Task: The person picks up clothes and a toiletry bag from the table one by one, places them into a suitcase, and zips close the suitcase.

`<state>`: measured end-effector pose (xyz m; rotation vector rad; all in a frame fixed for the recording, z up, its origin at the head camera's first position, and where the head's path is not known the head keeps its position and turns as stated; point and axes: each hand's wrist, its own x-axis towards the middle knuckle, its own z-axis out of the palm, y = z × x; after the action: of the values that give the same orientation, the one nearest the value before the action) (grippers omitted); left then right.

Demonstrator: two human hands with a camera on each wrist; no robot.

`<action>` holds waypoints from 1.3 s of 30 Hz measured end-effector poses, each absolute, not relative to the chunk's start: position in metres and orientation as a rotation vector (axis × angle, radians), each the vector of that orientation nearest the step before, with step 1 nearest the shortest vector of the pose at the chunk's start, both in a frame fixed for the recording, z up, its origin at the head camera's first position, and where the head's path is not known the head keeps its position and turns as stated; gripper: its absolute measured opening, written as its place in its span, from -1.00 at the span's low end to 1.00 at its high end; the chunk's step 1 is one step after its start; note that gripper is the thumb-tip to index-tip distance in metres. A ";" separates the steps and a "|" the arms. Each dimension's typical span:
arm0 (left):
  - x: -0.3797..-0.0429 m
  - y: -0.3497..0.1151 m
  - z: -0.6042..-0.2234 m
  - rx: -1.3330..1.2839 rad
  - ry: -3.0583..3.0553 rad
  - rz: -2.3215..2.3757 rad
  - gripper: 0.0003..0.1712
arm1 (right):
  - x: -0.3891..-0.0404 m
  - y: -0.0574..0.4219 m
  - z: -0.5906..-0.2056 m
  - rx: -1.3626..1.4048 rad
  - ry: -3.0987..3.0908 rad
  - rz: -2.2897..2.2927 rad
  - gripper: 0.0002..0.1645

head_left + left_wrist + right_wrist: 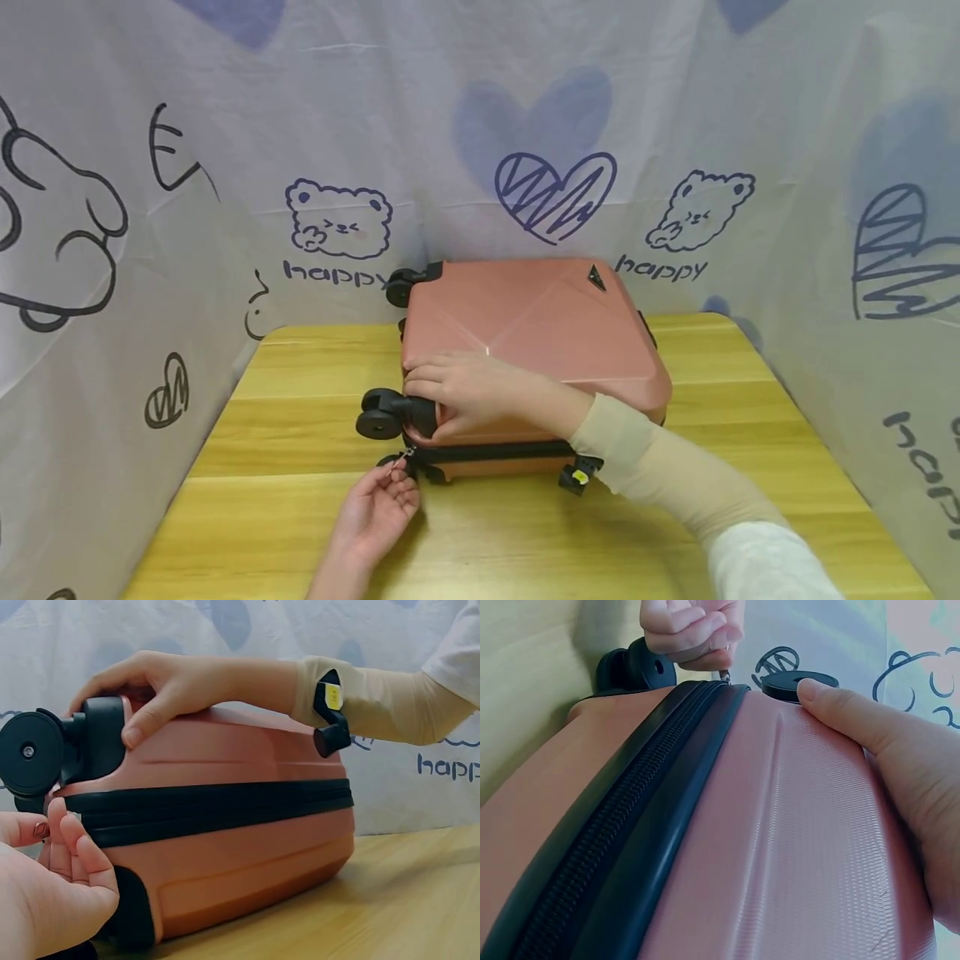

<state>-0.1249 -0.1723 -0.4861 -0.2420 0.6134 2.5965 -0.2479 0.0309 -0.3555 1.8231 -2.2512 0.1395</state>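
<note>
A pink hard-shell suitcase (540,321) lies flat on the table, its wheels toward the left. My left hand (375,512) is at the near left corner, pinching a small metal zipper pull (407,455) between thumb and fingers. Along the side runs a black zipper (622,795), its teeth meshed in the stretch that the right wrist view shows. My right hand (483,390) holds the upper shell at that same corner. Its fingers bend over the left edge, and its thumb (142,731) presses the near side beside a black wheel housing (103,739).
Wood-grain table (262,500) surrounds the suitcase on the near side, left and right. Close behind it hangs a pale curtain (435,133) with bears and hearts, which also closes off both sides. Black wheels (380,414) stick out to the left. A small black camera (576,477) sits on my right wrist.
</note>
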 end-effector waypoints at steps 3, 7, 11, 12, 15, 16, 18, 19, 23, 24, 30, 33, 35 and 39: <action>-0.126 -0.175 -0.484 -0.279 0.605 2.615 -0.58 | -0.246 0.032 -0.355 1.824 -2.253 0.149 -0.33; -0.130 -0.179 -0.482 -0.327 0.577 2.627 -0.65 | -0.243 0.033 -0.354 1.816 -2.262 0.167 -0.34; -0.136 -0.184 -0.483 -0.281 0.558 2.619 -0.65 | -0.241 0.034 -0.355 1.801 -2.267 0.139 -0.32; -0.138 -0.186 -0.484 -0.266 0.554 2.615 -0.64 | -0.240 0.035 -0.355 1.798 -2.267 0.128 -0.32; -0.145 -0.192 -0.485 -0.221 0.547 2.602 -0.67 | -0.238 0.035 -0.355 1.789 -2.284 0.129 -0.32; -0.147 -0.195 -0.485 -0.213 0.539 2.592 -0.67 | -0.237 0.035 -0.355 1.785 -2.291 0.139 -0.32; -0.151 -0.199 -0.484 -0.214 0.532 2.568 -0.68 | -0.235 0.035 -0.355 1.779 -2.303 0.150 -0.33; -0.153 -0.202 -0.483 -0.212 0.531 2.554 -0.67 | -0.234 0.035 -0.356 1.777 -2.308 0.156 -0.33; -0.158 -0.209 -0.480 -0.204 0.511 2.500 -0.63 | -0.232 0.034 -0.356 1.772 -2.317 0.140 -0.33; -0.159 -0.211 -0.479 -0.196 0.483 2.494 -0.64 | -0.232 0.034 -0.356 1.769 -2.321 0.145 -0.33; -0.172 -0.218 -0.481 -0.163 0.338 2.463 -0.78 | -0.227 0.035 -0.357 1.773 -2.327 0.178 -0.35; -0.177 -0.220 -0.480 -0.203 0.329 2.444 -0.80 | -0.227 0.036 -0.358 1.779 -2.325 0.189 -0.36; -0.179 -0.220 -0.479 -0.241 0.321 2.434 -0.80 | -0.227 0.036 -0.359 1.773 -2.334 0.192 -0.36; -0.185 -0.219 -0.478 -0.286 0.330 2.431 -0.81 | -0.227 0.037 -0.359 1.754 -2.340 0.184 -0.35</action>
<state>-0.1846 -0.2189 -0.4780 -0.2858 0.3303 2.4305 -0.2273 0.0366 -0.3591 1.7539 -2.3401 0.1840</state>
